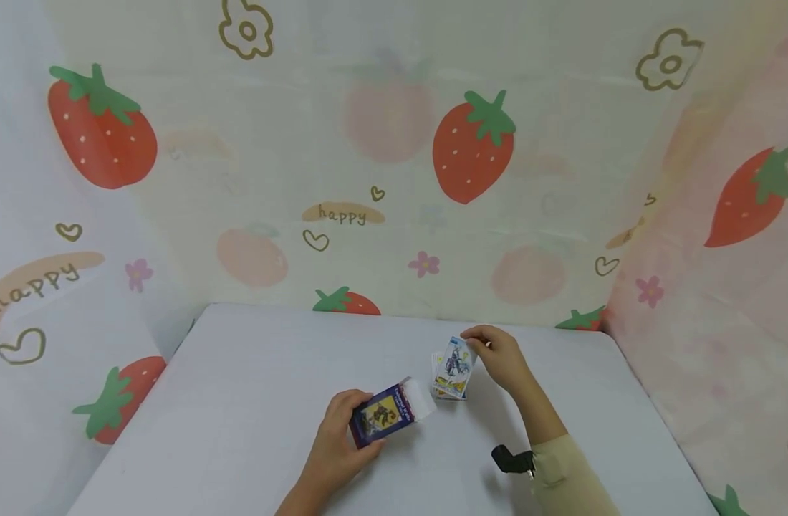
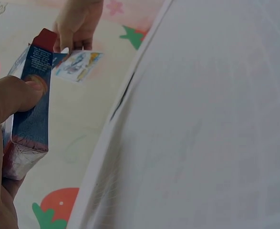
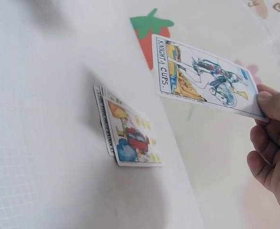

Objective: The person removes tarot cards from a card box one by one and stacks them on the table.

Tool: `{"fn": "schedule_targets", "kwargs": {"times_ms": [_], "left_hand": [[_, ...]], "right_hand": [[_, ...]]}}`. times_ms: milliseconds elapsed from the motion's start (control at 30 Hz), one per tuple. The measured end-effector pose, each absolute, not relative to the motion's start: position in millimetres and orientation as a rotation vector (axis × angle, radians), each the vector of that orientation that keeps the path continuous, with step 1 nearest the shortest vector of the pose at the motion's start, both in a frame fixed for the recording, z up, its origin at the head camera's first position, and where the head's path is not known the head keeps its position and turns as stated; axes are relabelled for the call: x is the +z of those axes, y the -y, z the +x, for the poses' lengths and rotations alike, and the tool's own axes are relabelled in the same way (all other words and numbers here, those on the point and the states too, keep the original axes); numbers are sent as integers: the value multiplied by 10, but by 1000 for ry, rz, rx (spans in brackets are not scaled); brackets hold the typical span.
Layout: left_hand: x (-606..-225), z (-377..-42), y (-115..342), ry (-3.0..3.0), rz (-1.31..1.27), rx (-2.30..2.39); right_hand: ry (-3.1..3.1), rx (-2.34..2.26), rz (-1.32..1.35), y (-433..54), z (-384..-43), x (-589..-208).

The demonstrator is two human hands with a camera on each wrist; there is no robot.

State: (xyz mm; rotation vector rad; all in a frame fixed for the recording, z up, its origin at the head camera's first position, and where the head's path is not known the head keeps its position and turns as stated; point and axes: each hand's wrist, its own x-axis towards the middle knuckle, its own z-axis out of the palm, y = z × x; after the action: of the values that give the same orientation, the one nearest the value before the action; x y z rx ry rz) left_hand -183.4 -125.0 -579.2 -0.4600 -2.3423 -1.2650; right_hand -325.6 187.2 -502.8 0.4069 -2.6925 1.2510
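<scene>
A dark blue card box with a yellow picture on its front is gripped by my left hand; its end flap stands open toward the right. In the left wrist view the thumb presses the narrow side of the box. Between thumb and fingers, my right hand pinches a tarot card by one end. It reads "Knight of Cups" and shows a rider on a horse. Below that card, a small pile of cards lies face up on the table, slightly fanned.
The white table reaches back to a curtain printed with strawberries, hearts and flowers, which also closes both sides. A black strap end sticks out from the right sleeve, above the tabletop.
</scene>
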Motion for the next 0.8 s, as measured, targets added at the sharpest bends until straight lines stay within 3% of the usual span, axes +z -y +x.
{"fn": "schedule_targets", "kwargs": {"times_ms": [800], "left_hand": [[-5838, -1865, 1271, 2315, -486, -1232]], "right_hand": [[2853, 1320, 431, -1827, -3648, -5275]]}}
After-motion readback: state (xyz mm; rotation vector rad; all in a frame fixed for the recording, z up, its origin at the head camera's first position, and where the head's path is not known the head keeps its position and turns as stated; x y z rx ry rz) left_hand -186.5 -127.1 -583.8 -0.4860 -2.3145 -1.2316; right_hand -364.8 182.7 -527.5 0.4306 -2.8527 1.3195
